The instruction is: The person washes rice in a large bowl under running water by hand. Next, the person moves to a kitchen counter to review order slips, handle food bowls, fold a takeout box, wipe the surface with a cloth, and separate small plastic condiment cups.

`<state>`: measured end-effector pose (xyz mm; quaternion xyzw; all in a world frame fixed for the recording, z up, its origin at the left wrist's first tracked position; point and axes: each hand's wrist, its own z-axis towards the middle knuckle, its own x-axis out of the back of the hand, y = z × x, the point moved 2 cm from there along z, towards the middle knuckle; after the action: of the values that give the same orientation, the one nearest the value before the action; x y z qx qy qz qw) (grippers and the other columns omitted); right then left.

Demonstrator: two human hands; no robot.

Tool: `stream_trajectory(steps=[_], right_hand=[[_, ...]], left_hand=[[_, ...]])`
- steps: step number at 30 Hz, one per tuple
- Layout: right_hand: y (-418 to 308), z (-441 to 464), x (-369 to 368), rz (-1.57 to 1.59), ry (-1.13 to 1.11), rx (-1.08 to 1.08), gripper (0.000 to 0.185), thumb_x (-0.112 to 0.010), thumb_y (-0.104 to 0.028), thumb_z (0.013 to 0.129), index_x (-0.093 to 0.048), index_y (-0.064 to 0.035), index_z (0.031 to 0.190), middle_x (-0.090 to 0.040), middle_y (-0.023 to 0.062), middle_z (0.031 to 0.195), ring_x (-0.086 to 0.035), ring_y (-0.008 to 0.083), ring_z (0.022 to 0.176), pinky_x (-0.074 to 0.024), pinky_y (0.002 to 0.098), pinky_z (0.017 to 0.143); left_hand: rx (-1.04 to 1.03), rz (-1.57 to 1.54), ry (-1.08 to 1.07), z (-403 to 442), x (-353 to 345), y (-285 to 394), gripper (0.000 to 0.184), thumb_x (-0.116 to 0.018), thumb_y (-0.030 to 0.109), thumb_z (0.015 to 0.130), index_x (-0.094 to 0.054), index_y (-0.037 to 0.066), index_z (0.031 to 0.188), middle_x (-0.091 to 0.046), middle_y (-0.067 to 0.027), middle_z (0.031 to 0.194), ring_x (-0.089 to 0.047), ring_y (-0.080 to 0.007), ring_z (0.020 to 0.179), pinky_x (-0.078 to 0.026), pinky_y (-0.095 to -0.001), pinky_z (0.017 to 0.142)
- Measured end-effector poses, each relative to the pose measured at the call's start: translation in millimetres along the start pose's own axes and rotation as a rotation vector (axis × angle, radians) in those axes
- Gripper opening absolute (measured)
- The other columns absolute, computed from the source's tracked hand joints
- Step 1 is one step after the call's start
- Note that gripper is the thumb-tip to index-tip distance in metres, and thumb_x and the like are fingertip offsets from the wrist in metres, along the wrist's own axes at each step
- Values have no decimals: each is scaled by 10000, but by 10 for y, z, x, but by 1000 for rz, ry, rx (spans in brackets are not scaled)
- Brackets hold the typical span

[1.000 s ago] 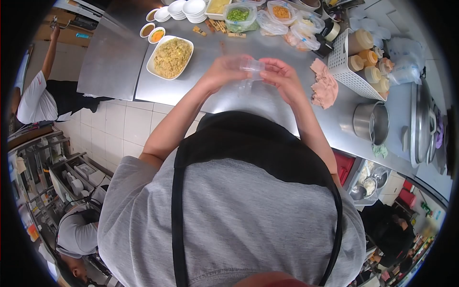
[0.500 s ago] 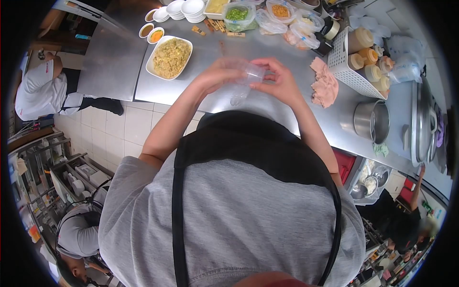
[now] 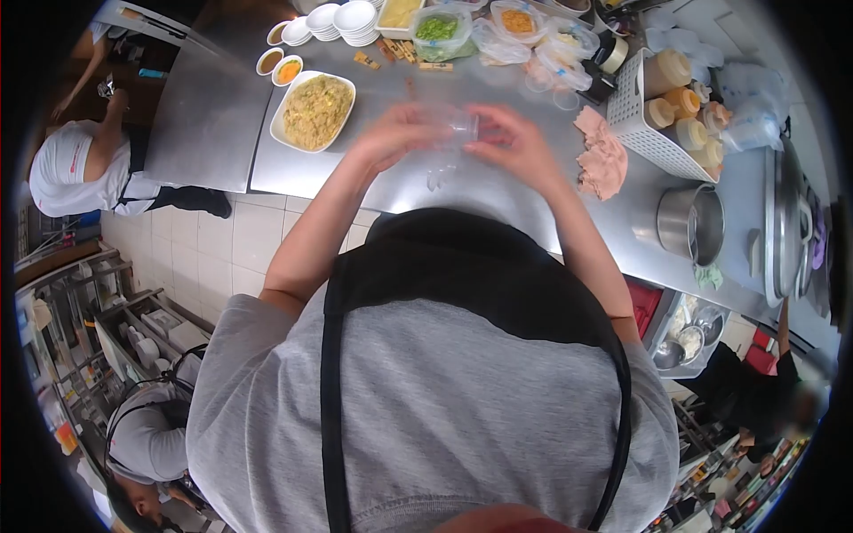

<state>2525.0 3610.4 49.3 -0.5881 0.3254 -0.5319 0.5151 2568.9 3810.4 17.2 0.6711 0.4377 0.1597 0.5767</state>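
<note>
Above the steel counter, between my two hands, is a clear plastic cup [image 3: 462, 131], blurred by motion. My left hand [image 3: 398, 135] is closed around its left part, which the fingers partly hide. The fingers and thumb of my right hand [image 3: 511, 140] pinch the cup's right end. Faint clear shapes show on the steel just below the hands, perhaps reflections. To the left of my left hand stands a white dish of fried rice [image 3: 315, 110]. A crumpled pink cloth [image 3: 602, 153] lies to the right of my right hand.
Sauce bowls [image 3: 287, 70], stacked white dishes [image 3: 355, 19] and bags of chopped greens [image 3: 437, 28] line the counter's back. A white basket of squeeze bottles [image 3: 656, 120] and a steel pot [image 3: 690, 224] stand right. Other people work at left [image 3: 84, 164] and lower right [image 3: 755, 391].
The cup between my hands has turned and shifted slightly; both hands stay close together. At far left, the co-worker's arm has moved and another person's arm has come into view.
</note>
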Motion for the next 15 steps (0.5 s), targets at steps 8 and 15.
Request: stream_trajectory(steps=[8, 15], right_hand=[[105, -27, 26, -575, 190, 271, 478, -683, -141, 705, -521, -97, 1152, -537, 124, 1078, -538, 248, 981, -445, 314, 837], [203, -57, -129, -196, 1, -9, 502, -687, -141, 687, -519, -101, 1157, -529, 114, 1078, -536, 260, 945, -469, 328, 775]], left_hand=[[52, 130, 85, 24, 114, -49, 425, -639, 167, 755, -523, 35, 1142, -601, -65, 960, -562, -114, 862, -450, -255, 737], [73, 157, 81, 48, 38, 1, 415, -649, 148, 764, -509, 66, 1146, -588, -45, 1016, -564, -106, 878, -452, -234, 733]])
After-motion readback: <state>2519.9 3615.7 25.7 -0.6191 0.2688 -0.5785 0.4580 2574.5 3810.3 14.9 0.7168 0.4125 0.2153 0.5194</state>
